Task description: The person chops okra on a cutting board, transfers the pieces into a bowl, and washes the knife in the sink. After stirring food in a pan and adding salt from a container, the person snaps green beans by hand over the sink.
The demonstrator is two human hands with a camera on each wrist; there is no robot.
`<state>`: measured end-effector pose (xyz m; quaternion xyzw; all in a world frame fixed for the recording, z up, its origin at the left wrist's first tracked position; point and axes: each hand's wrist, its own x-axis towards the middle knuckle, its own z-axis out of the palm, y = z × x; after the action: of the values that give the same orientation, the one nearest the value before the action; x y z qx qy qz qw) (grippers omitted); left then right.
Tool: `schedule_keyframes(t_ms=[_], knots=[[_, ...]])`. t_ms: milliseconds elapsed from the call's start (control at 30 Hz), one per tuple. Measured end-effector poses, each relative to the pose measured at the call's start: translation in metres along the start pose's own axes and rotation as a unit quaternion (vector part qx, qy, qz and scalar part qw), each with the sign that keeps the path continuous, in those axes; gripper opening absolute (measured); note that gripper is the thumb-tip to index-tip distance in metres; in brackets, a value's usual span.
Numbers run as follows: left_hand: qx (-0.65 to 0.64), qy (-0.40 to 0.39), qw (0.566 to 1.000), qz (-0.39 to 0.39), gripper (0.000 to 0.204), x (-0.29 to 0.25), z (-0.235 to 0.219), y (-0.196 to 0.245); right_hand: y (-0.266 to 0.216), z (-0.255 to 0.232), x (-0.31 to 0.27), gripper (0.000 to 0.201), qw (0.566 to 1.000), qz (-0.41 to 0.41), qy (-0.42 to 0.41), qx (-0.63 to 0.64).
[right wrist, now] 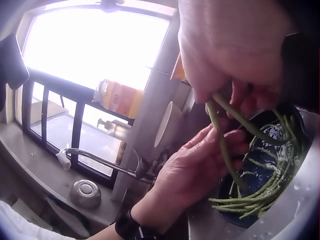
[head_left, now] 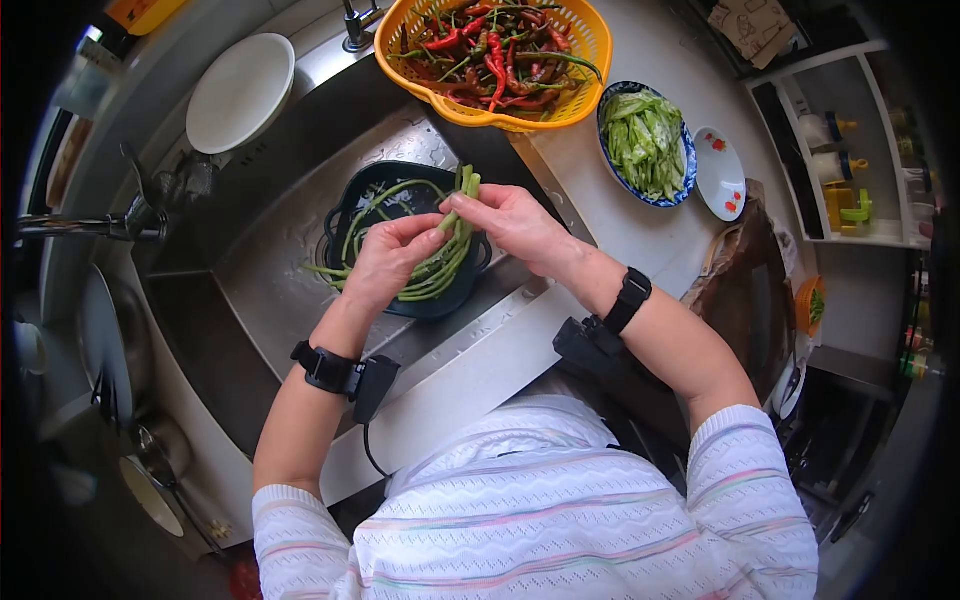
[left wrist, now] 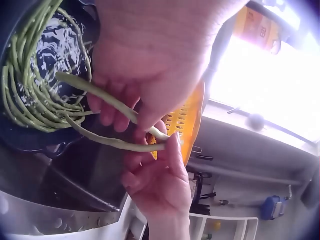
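Note:
Long green beans (head_left: 435,275) lie coiled in water in a dark blue basin (head_left: 335,225) inside the sink. Above the basin's right side, the left hand (head_left: 392,258) pinches bean stems between thumb and fingers. Close beside it, the right hand (head_left: 515,228) pinches the upper ends of the same stems. In the left wrist view two bean lengths (left wrist: 107,100) run from the fingertips toward the basin, the left hand (left wrist: 150,65) above and the right hand (left wrist: 162,182) below. The right wrist view shows the stems (right wrist: 225,145) hanging between both hands.
A yellow colander (head_left: 450,108) of red and green peppers stands behind the sink. Right of it are a blue-rimmed plate of cut greens (head_left: 645,145) and a small white dish (head_left: 720,175). A white bowl (head_left: 240,92) and the faucet (head_left: 130,222) are at the left.

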<state>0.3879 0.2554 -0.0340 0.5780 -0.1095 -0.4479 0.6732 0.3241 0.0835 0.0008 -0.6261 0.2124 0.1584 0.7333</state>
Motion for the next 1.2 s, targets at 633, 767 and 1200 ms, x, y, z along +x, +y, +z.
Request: schedule_keyframes(t_ms=[633,767,1200], knots=[[0.524,-0.067,0.848,-0.045,0.044,0.060,-0.034,-0.068,-0.002,-0.011,-0.036,0.015,0.973,-0.226,-0.039,0.000],[0.586,-0.083,0.803,-0.073,0.038,0.064,-0.028,-0.079,-0.006,-0.002,-0.045,0.016,0.953,-0.279,-0.020,-0.115],[0.177,0.039,0.981,-0.075,0.018,0.025,-0.031,-0.007,-0.003,-0.008,-0.041,0.018,0.977,-0.206,0.018,0.046]])
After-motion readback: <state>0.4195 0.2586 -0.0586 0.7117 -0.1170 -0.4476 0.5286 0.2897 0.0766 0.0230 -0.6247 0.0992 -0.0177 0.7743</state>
